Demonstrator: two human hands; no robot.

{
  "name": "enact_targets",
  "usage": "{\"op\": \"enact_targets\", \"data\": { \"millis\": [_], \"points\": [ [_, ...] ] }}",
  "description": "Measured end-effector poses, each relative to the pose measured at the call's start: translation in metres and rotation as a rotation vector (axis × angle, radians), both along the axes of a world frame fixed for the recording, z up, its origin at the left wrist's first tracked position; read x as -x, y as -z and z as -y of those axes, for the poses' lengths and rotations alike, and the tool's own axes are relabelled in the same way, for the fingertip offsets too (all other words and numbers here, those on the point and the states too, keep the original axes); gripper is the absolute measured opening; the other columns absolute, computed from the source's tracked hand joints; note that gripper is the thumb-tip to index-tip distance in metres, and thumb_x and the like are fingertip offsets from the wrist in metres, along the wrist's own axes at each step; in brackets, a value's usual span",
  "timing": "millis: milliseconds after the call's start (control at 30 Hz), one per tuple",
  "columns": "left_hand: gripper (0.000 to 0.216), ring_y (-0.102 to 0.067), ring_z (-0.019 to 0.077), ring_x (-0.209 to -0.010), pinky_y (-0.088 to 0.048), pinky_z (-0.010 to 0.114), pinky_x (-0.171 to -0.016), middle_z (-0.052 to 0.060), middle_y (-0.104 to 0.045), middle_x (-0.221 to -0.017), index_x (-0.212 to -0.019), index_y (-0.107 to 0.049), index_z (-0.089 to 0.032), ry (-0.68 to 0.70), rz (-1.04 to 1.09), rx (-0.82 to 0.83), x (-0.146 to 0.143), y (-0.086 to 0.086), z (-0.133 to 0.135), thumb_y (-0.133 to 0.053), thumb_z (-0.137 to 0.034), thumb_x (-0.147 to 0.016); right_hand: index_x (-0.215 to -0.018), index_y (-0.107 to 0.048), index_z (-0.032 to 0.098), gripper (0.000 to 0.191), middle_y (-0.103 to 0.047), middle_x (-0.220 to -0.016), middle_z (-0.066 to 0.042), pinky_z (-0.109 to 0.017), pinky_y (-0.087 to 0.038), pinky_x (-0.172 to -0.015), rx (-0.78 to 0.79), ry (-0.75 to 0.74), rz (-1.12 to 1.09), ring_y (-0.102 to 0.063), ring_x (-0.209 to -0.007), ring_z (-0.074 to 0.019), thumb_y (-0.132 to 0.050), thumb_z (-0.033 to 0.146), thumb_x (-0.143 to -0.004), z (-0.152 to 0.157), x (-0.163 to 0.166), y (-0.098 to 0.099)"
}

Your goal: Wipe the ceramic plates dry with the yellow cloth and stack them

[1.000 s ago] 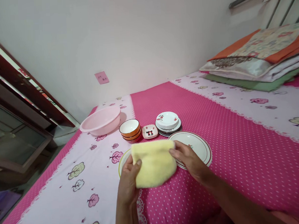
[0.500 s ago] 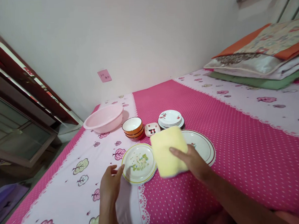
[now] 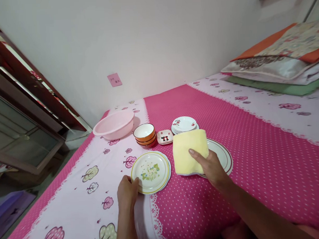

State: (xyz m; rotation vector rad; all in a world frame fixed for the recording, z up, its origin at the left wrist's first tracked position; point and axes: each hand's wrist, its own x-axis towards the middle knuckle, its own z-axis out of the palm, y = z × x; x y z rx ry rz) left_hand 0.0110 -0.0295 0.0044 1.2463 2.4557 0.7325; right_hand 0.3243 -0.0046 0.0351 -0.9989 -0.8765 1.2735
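Observation:
My left hand [image 3: 128, 191] grips the near left rim of a yellow-rimmed plate [image 3: 151, 172] with a green leafy print, thumb on top and fingers at the edge. Another plate's pale rim peeks out from beneath it on the right. In my right hand [image 3: 210, 165] is a folded yellow cloth [image 3: 188, 151], pinched with the thumb across its front. Behind the cloth lies a large white plate [image 3: 223, 154] with a dark red rim line, partly hidden by cloth and hand.
Beyond the plates stand stacked orange bowls [image 3: 144, 134], small square dishes [image 3: 165, 137] and a stack of white flowered plates [image 3: 184, 123]. A pink basin [image 3: 114, 125] sits at the back left. Folded bedding [image 3: 276, 67] is piled at the far right on the bed [image 3: 257, 185].
My left hand has moved right and closed on the yellow-rimmed plate's edge. My right hand has drawn the cloth up and right, away from that plate.

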Motion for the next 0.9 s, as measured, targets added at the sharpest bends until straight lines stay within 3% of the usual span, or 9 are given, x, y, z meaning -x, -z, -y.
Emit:
{"op": "enact_targets", "data": {
  "millis": [167, 267, 367, 533, 667, 800, 900],
  "points": [
    [0.019, -0.053, 0.0244, -0.064, -0.033, 0.035, -0.062, -0.003, -0.052, -0.062, -0.078, -0.046, -0.027, -0.084, 0.109, -0.191, 0.001, -0.01, 0.003, -0.064, -0.033, -0.077, -0.125, -0.069, 0.013, 0.071, -0.08, -0.113, -0.015, -0.042, -0.066, -0.077, 0.009, 0.02, 0.011, -0.078, -0.095, -0.0351, -0.087, 0.057, -0.072, -0.001, -0.001, 0.001],
    [0.019, -0.053, 0.0206, -0.058, -0.038, 0.032, -0.058, -0.007, -0.051, -0.061, -0.09, -0.049, -0.026, -0.128, 0.316, -0.327, -0.001, -0.011, 0.003, -0.062, -0.035, -0.079, -0.124, -0.069, 0.014, 0.07, -0.08, -0.112, -0.016, -0.044, -0.065, -0.078, 0.017, 0.019, 0.014, -0.078, -0.095, -0.0358, -0.084, 0.06, -0.074, -0.001, 0.0, 0.003],
    [0.028, -0.059, 0.0178, -0.058, -0.046, 0.03, -0.059, -0.006, -0.059, -0.066, -0.104, -0.052, -0.023, -0.157, 0.582, -0.453, -0.01, -0.012, 0.001, -0.062, -0.034, -0.081, -0.132, -0.065, 0.016, 0.072, -0.079, -0.115, -0.014, -0.043, -0.064, -0.08, 0.011, -0.01, -0.028, -0.077, -0.099, -0.0353, -0.08, 0.061, -0.078, -0.001, 0.001, 0.006],
    [0.021, -0.073, 0.0211, -0.079, -0.058, 0.032, -0.075, 0.006, -0.076, -0.082, -0.1, -0.065, -0.015, -0.157, 1.043, -0.512, -0.034, -0.02, 0.0, -0.065, -0.024, -0.081, -0.136, -0.063, 0.016, 0.07, -0.079, -0.116, -0.013, -0.041, -0.062, -0.082, 0.01, -0.016, -0.032, -0.077, -0.1, -0.0339, -0.074, 0.062, -0.084, 0.0, 0.0, 0.004],
    [0.035, -0.075, 0.0296, -0.105, -0.06, 0.042, -0.095, 0.016, -0.08, -0.103, -0.115, -0.068, -0.009, -0.1, 1.326, -0.463, -0.06, -0.026, -0.002, -0.065, -0.019, -0.081, -0.13, -0.067, 0.017, 0.065, -0.079, -0.117, -0.013, -0.039, -0.062, -0.077, -0.031, 0.037, 0.034, -0.076, -0.098, -0.0342, -0.073, 0.062, -0.084, 0.004, 0.0, -0.004],
    [0.045, -0.071, 0.032, -0.119, -0.054, 0.047, -0.109, 0.018, -0.08, -0.112, -0.133, -0.063, -0.006, -0.041, 1.606, -0.407, -0.086, -0.026, -0.005, -0.063, -0.023, -0.091, -0.13, -0.065, 0.02, 0.051, -0.077, -0.118, -0.011, -0.04, -0.06, -0.082, -0.193, 0.163, 0.171, -0.074, -0.1, -0.0322, -0.065, 0.055, -0.093, 0.008, -0.004, -0.009],
    [0.044, -0.063, 0.0319, -0.131, -0.047, 0.048, -0.115, 0.018, -0.077, -0.121, -0.134, -0.064, -0.009, 0.034, 1.724, -0.425, -0.104, -0.024, -0.005, -0.065, -0.026, -0.094, -0.129, -0.065, 0.02, 0.036, -0.074, -0.12, -0.012, -0.043, -0.055, -0.097, -0.514, 0.325, 0.551, -0.069, -0.11, -0.0318, -0.062, 0.037, -0.096, 0.009, -0.01, -0.008]
  ]
}}
